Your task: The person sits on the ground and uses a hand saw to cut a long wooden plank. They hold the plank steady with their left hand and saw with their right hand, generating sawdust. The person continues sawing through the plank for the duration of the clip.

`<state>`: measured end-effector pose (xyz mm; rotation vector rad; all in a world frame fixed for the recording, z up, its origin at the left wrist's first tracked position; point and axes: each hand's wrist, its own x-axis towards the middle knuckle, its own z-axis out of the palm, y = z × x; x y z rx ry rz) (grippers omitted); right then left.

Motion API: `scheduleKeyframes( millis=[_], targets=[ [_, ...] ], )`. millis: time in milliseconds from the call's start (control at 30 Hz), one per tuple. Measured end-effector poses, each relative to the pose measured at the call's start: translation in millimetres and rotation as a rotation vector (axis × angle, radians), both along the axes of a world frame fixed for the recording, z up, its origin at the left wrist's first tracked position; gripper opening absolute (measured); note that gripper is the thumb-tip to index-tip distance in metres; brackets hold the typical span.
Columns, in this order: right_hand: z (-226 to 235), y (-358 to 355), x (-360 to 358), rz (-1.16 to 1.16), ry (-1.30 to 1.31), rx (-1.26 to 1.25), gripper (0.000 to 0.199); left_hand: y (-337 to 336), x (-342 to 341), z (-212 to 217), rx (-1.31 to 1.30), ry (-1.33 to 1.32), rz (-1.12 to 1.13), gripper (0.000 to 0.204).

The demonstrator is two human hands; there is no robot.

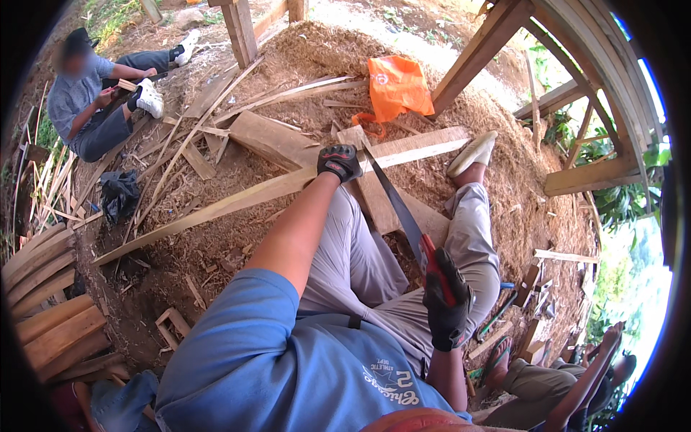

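A long, narrow wooden board (223,207) lies slantwise in front of me, across thicker timber pieces (270,140). My left hand (340,164), in a black glove with red marks, is closed over the board's upper middle. Just right of it, the blade of a handsaw (400,205) reaches the board with its tip end. The saw's red handle is wrapped by my right hand (448,299), also in a black glove, above my right thigh. How deep the blade sits in the wood cannot be made out. My right foot, in a pale shoe (473,153), rests by the board's far end.
An orange bag (399,88) lies beyond the board. Wooden frames (489,54) rise at the upper right. Curved timbers (54,331) are stacked at left, near a black plastic bag (119,194). One person (83,101) sits at upper left; another's legs (536,381) show at lower right.
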<state>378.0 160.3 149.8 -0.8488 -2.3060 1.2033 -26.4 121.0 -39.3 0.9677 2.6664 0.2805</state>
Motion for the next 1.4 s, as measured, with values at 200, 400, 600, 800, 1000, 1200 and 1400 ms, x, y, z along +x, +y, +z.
scheduleKeyframes(
  millis=[200,400,600,800,1000,1200,1400],
  targets=[
    [6,-6,-8,-0.015,-0.013,-0.019,0.047,0,-3,-10,0.012,0.009,0.007,0.053],
    [5,-26,-31,0.039,0.007,0.147,0.047,1,0,-2,0.012,-0.013,-0.003,0.052],
    [8,-25,-34,0.027,0.01,0.113,0.047,0,1,-1,0.0,-0.004,0.006,0.052],
    [-1,-16,-35,0.032,-0.008,0.12,0.044,0,0,-9,-0.005,0.001,0.016,0.051],
    [-39,-9,-67,0.064,0.087,0.168,0.04,1,-1,-12,0.028,0.007,0.021,0.049],
    [-64,-2,-111,0.072,0.124,0.165,0.04,-3,1,-13,0.075,0.047,0.01,0.046],
    [-119,17,-182,0.056,0.045,0.129,0.041,-5,2,-11,0.12,0.08,-0.015,0.043]
  ],
)
